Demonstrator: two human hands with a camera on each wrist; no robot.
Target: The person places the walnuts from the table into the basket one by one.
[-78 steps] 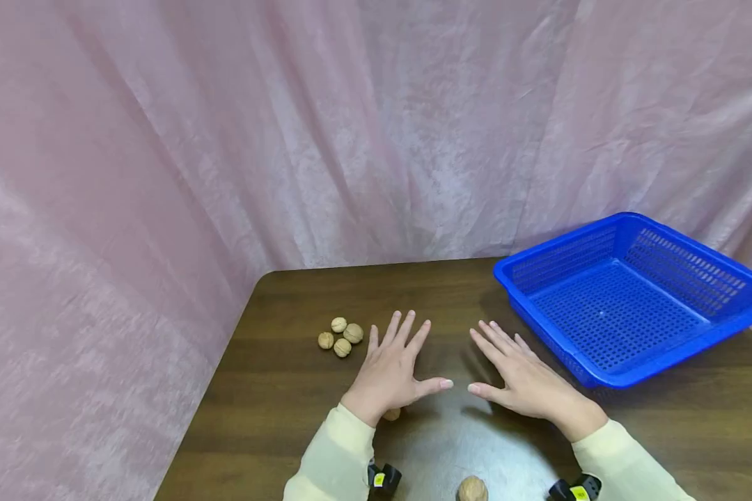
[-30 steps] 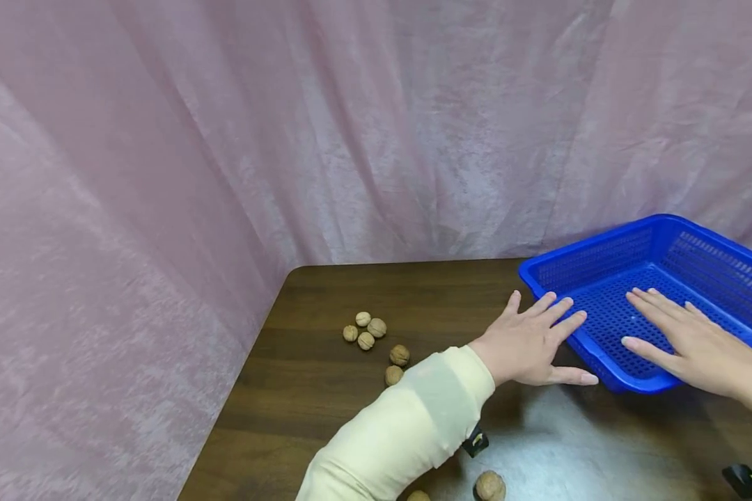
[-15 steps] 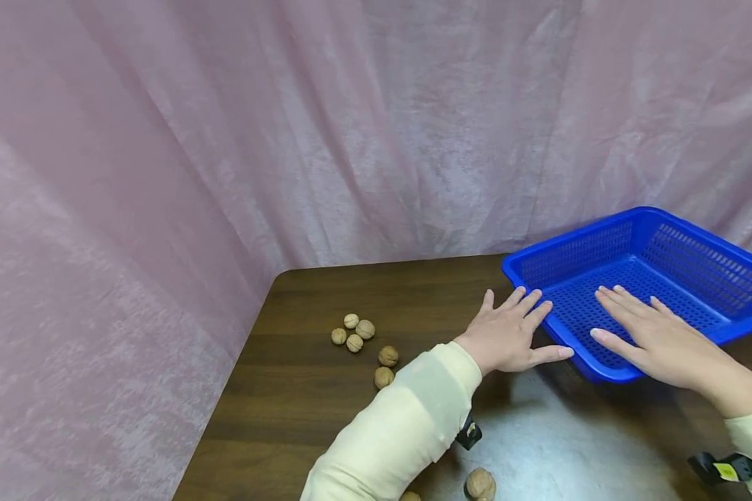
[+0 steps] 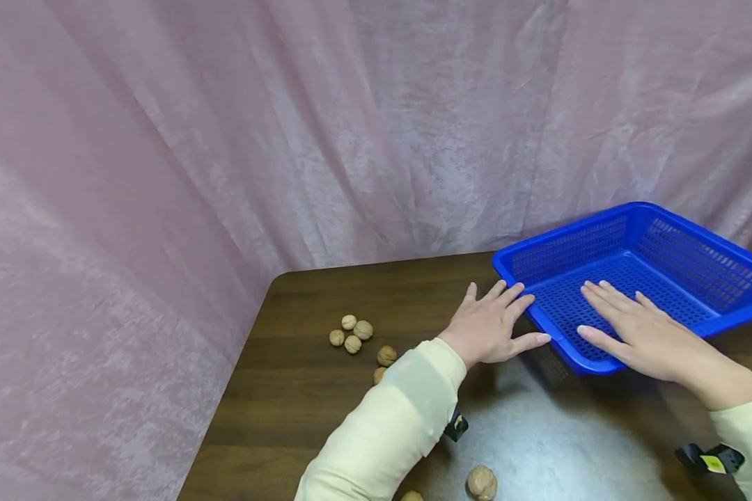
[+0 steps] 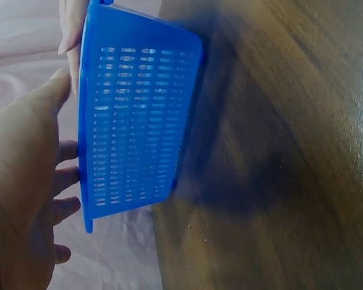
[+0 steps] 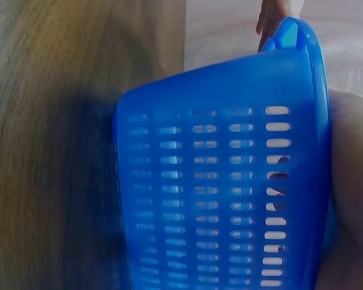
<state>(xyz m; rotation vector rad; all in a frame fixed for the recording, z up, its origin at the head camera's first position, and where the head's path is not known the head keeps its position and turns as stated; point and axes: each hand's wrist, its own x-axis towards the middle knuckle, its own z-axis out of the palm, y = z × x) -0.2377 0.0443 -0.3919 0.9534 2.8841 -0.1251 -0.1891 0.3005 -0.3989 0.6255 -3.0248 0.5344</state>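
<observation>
A blue perforated plastic basket point(image 4: 714, 325) sits at the table's right side. My left hand point(image 4: 487, 327) is spread with straight fingers, its fingertips at the basket's left rim. In the left wrist view those fingers point(image 5: 65, 210) touch or nearly touch the rim. My right hand point(image 4: 652, 337) reaches over the basket's near rim, fingers straight and thumb apart, above the mesh floor. In the right wrist view part of the right hand point(image 6: 354, 163) shows behind the rim, its fingers mostly hidden by the basket wall.
Several walnuts point(image 4: 363, 330) cluster at the table's left. A darker walnut point(image 4: 386, 355) lies by the left sleeve, with another partly covered by it. Near the front edge of view is a larger walnut point(image 4: 481, 481). A pink curtain point(image 4: 376, 139) hangs behind the wooden table point(image 4: 269, 417).
Both hands have moved right from the middle of the table to the basket. Over the last second, the basket has shifted slightly left with the hands at it.
</observation>
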